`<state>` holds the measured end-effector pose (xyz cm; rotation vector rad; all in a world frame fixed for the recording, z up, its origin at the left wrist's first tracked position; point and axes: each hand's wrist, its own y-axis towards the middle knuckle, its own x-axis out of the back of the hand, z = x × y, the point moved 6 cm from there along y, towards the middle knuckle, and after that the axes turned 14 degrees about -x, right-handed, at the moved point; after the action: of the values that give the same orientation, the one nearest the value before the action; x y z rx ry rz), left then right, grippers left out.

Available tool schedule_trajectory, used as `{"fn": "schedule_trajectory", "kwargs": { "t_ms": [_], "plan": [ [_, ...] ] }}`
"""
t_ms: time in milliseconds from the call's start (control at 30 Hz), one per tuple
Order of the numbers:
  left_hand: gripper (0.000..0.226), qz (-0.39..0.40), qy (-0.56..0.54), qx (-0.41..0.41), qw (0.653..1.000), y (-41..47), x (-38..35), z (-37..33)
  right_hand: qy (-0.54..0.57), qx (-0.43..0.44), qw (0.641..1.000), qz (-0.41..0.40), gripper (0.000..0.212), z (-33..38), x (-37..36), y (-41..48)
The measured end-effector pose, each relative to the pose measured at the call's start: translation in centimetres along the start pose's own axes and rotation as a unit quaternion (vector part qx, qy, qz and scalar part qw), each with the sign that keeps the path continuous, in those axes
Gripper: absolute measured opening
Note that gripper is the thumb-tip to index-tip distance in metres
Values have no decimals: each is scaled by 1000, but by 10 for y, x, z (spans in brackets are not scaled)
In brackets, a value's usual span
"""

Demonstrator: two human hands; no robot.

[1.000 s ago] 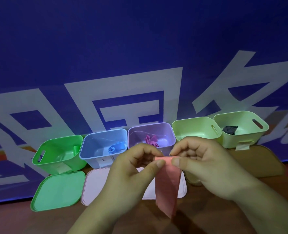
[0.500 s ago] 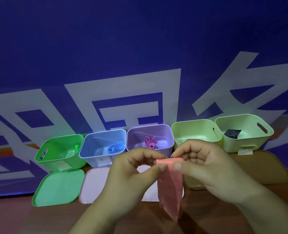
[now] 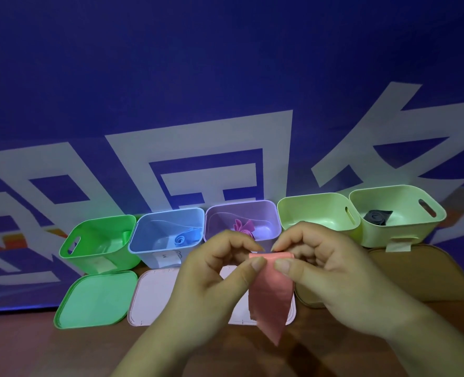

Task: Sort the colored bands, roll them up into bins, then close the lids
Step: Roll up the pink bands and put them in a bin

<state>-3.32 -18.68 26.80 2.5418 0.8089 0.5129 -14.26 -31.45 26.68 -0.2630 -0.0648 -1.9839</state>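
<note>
The pink band (image 3: 270, 292) hangs above the table's near edge, its top edge pinched between left hand (image 3: 220, 270) and right hand (image 3: 331, 268), thumbs pressing the first fold. Rolling looks just begun; next, tight even turns, then probably the empty pale-green bin (image 3: 316, 213) behind the right hand.

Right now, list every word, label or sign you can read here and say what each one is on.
Backdrop: huge white characters, cropped, not readable as words.
Blue bin: white label with handwriting, too small and blurred to read.
Green bin: pale label, nothing legible.
Far right bin: hanging tape tab, no visible text.
Nothing else carries text.
</note>
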Motion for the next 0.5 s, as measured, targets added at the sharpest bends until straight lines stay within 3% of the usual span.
{"fn": "schedule_trajectory", "kwargs": {
  "t_ms": [233,500],
  "plan": [
    [17,52,47,-28,997,1,1,-7,18,-1,1000,16,9,0,-1,2],
    [15,17,-9,-16,1000,-1,3,0,12,-30,999,24,14,-5,-7,4]
  ]
}}
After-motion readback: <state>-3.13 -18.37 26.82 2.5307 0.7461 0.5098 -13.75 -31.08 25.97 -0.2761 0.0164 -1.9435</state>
